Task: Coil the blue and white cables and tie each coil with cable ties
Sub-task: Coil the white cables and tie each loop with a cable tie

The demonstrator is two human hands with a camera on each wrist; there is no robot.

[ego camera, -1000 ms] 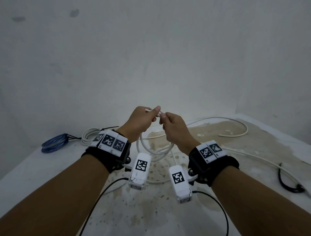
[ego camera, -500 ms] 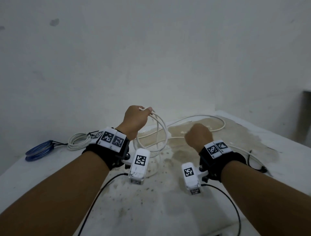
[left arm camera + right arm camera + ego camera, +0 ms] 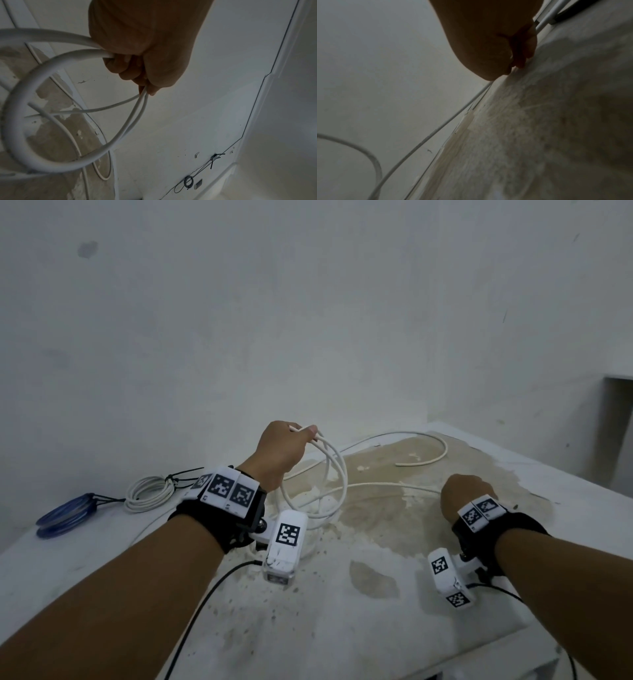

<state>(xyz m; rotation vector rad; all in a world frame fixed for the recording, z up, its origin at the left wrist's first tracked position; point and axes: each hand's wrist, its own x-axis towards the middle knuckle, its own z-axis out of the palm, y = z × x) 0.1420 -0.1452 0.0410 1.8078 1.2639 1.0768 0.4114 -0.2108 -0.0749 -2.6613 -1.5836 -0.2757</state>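
white cable (image 3: 337, 474) – smooth plastic | table (image 3: 376, 628) – matt, rough, stained

The head view looks forward and down over both forearms onto the desk (image 3: 342, 628) and the wall behind. Each wrist view looks along its palm from very near. Head and left wrist views share the held white cable (image 3: 337, 470) (image 3: 56, 59) loops.

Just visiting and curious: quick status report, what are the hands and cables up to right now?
Left hand grips white cable loops, raised. Right hand down on the cable's slack at the table, grip hidden. Blue coil and white coil tied, far left. Nothing in the way.
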